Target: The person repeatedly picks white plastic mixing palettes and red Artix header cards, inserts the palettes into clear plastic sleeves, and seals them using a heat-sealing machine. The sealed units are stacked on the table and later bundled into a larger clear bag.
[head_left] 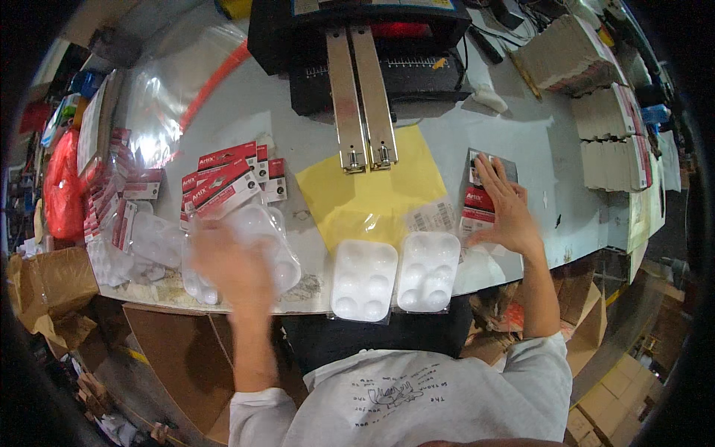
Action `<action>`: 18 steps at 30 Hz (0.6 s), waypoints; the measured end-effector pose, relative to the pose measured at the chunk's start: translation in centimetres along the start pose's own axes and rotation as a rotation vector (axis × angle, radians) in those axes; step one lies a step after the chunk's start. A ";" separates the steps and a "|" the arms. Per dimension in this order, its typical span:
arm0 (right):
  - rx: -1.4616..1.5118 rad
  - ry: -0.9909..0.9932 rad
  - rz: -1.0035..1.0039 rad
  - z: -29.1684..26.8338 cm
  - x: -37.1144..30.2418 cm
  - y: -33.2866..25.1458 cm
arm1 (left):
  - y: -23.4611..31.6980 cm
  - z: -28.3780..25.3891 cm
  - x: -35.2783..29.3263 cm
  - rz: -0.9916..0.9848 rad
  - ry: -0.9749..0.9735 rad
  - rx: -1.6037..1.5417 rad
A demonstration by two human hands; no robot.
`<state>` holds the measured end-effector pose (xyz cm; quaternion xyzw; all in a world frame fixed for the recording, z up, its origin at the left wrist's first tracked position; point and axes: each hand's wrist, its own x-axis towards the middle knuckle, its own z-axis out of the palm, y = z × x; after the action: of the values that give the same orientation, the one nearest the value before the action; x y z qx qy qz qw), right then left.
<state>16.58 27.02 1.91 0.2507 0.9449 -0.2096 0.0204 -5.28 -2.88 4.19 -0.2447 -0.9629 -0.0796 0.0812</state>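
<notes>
And there it was, a broad pale-grey worktable [547, 201] filling the middle of the place, its front edge scuffed and stained brown toward the left! Light fell unevenly over that top, with soft shadows lying across the right side. Down below, look, a big brown carton [171, 357] showed beneath the front edge! Over to the right, an open carton [588, 313] had its flaps spread, and more boxes [618, 387] crowded the lower corner. Far left, a torn carton [56, 294] sat below a bulging red plastic bag [63, 186], amid dim, jumbled clutter.
</notes>
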 end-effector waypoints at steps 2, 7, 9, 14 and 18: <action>-0.026 -0.047 0.039 0.7 0.2 0.6 | 2.8 1.9 -2.7 0.275 -0.145 -0.176; -0.017 -0.014 0.030 0.6 1.3 2.4 | 4.8 4.8 -4.6 0.258 -0.150 -0.344; 0.001 0.016 0.063 0.5 1.8 3.3 | 4.4 4.5 -4.3 0.146 -0.275 -0.633; 0.039 0.237 0.046 -0.6 4.1 2.5 | 5.0 2.5 -3.8 -0.306 -0.502 -1.502; 0.454 0.258 0.143 -3.4 2.4 -3.8 | 6.3 0.9 -4.5 -0.335 -0.601 -1.579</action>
<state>12.88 26.51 6.16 0.3397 0.8484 -0.3803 -0.1423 1.55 0.71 3.15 -0.0950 -0.6294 -0.6689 -0.3838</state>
